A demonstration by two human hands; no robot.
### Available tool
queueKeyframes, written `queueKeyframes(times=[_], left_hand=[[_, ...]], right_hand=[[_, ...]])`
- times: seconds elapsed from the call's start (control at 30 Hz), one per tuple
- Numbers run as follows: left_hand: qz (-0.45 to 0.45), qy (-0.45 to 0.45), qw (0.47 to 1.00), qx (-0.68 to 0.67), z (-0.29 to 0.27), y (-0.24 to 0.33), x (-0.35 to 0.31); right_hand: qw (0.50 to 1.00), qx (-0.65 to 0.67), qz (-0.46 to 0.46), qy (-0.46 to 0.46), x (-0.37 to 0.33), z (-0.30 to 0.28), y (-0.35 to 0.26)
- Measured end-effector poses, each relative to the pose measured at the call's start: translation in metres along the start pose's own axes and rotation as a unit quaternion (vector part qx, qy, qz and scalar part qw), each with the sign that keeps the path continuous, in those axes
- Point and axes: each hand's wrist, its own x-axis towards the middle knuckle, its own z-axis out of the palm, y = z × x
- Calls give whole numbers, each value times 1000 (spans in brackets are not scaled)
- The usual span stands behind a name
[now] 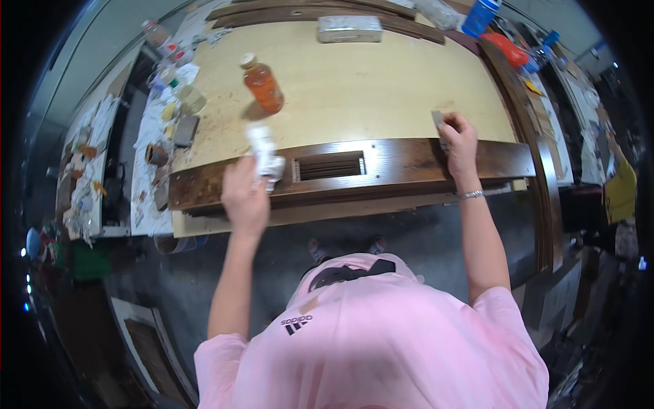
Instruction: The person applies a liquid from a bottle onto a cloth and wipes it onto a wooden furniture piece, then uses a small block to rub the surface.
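Progress: only partly readable. The dark brown board (403, 165) has its rectangular opening (330, 165) formed, and its top face is dark along the full length. Judging by the uneven sheen, you look partway over that surface; which stretches are done and which are left, I cannot tell.

Location: the board lies lengthwise, left to right, along the near side of the pale yellow table (368, 82). More dark edges show beneath it.

Look: glossier, with pale reflections, around and just right of the opening; duller and blotchy toward the left end. Grain streaks and a few pale specks show. Dark slats are visible inside the opening.

Grip: your left hand (243, 198) is closed on a crumpled white cloth (262, 146), blurred, over the board left of the opening. Your right hand (461, 140) pinches a small flat grey piece (437, 120) over the right part of the board. Whether that piece touches wood, I cannot tell.

Nearby: a bottle of orange liquid (263, 85) stands on the table beyond your left hand; a silvery block (349, 29) sits near the far side.
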Motion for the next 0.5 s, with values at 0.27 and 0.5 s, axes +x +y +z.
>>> queueKeyframes(times=[0.27,0.5], left_hand=[[90,-115,956,-253,55,140,66],[-148,-241,832,-477,70,125,62]], right_hand=[[917,365,99,-126,-40,88,-77],[981,148,49,-119,-54,96,-57]])
